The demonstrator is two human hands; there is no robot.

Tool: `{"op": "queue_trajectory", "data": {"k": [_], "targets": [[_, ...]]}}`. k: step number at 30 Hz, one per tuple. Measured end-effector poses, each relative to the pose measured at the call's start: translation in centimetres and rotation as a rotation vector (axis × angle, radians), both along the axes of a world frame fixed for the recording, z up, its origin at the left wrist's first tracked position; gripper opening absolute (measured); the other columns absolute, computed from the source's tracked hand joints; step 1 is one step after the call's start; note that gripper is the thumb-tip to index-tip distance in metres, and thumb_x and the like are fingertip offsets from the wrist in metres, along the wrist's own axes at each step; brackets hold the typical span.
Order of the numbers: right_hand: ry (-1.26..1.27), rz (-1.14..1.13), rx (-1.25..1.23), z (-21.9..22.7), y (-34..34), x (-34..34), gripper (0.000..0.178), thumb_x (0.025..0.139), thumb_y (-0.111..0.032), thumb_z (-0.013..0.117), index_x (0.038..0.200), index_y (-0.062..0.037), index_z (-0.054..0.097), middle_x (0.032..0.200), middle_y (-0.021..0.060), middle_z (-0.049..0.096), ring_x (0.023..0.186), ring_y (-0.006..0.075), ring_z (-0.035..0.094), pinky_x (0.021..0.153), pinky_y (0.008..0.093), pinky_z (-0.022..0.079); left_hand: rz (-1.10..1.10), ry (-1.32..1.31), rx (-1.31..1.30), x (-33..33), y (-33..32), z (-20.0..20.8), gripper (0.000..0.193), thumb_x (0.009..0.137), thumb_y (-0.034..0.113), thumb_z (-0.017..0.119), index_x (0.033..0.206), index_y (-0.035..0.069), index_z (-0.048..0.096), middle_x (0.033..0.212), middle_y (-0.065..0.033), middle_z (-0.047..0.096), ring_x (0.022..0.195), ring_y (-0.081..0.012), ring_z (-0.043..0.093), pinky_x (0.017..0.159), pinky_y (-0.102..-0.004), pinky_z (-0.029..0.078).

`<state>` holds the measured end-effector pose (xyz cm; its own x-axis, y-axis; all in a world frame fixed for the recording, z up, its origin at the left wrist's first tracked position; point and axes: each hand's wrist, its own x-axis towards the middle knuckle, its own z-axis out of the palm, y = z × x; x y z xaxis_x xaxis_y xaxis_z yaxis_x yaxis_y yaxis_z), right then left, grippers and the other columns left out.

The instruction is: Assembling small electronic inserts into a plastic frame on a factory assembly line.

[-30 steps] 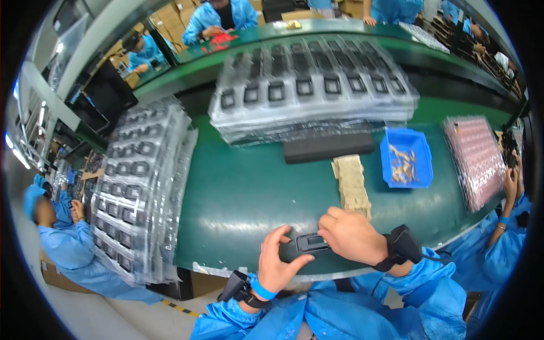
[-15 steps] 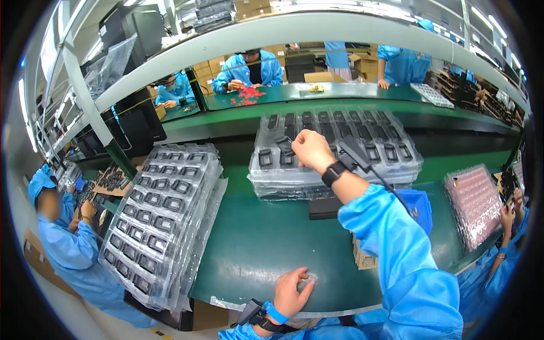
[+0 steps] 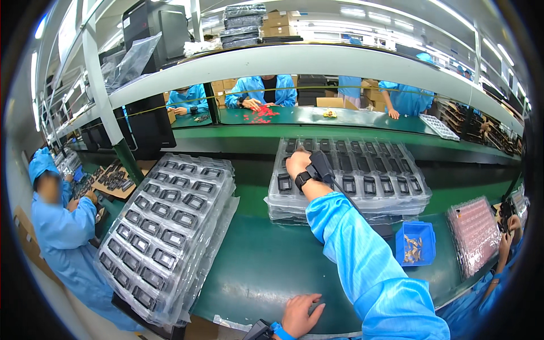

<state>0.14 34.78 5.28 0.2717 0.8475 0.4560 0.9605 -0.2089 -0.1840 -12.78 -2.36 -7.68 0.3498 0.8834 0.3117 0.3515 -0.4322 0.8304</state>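
Observation:
My right hand [image 3: 298, 164] reaches over the left part of a stack of clear plastic trays [image 3: 351, 205]. Its fingers are curled down, and the hand hides whatever lies between them. Black rectangular frames [image 3: 369, 185] fill the tray's near row, with more dark rectangular pieces in the rows behind. My left hand [image 3: 301, 315] lies on the green tabletop [image 3: 249, 266] near the front edge, fingers extended and holding nothing. To the left, another stack of clear trays [image 3: 212, 249], slanted, carries several rows of black rectangular frames [image 3: 161, 210].
A blue bin [image 3: 432, 249] with small tan pieces stands right of my right sleeve. Beyond it lies a stack of pinkish trays [image 3: 473, 232]. A white shelf beam [image 3: 317, 59] crosses above the bench. Co-workers in blue sit at left, right and across, near red pieces [image 3: 262, 115].
The view has shifted. My right hand has moved lower onto the tray's back left, and the black frame it held is now out of sight. The blue bin shows more fully.

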Motion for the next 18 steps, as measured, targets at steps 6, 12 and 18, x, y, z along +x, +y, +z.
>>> {"op": "queue_trajectory", "data": {"k": [6, 12, 18], "targets": [[0.228, 0.019, -0.088, 2.6, -0.5, 0.8, 0.019, 0.078, -0.02, 0.064, 0.083, -0.0044, 0.074, 0.096, 0.0189, 0.071, 0.092, 0.0341, 0.069, 0.076, 0.0418, 0.056, -0.007, 0.013, 0.076, -0.2, 0.1, -0.1, 0.021, 0.082, 0.014, 0.069, 0.1, 0.004, 0.064, 0.091, -0.015, 0.064, 0.086, -0.0347, 0.06, 0.079, -0.0428, 0.046], [-0.06, 0.111, -0.179, 0.5, 0.0, 4.4, 0.019, 0.077, -0.018, 0.067, 0.089, -0.0057, 0.074, 0.101, 0.0175, 0.071, 0.098, 0.0331, 0.069, 0.079, 0.0399, 0.056, -0.018, 0.024, 0.105, 0.0, 0.2, 0.2, 0.017, 0.082, 0.015, 0.069, 0.095, 0.004, 0.066, 0.091, -0.0144, 0.064, 0.087, -0.0348, 0.059, 0.079, -0.0436, 0.046], [0.224, -0.077, -0.059, 3.1, -2.2, 3.0, 0.023, 0.075, -0.021, 0.068, 0.092, -0.0063, 0.074, 0.095, 0.0177, 0.072, 0.093, 0.0342, 0.069, 0.079, 0.0413, 0.056, -0.032, 0.055, 0.135, -0.1, 0.2, 0.0, 0.017, 0.083, 0.015, 0.068, 0.096, 0.004, 0.067, 0.091, -0.0145, 0.064, 0.088, -0.0345, 0.059, 0.081, -0.0433, 0.045]]}}
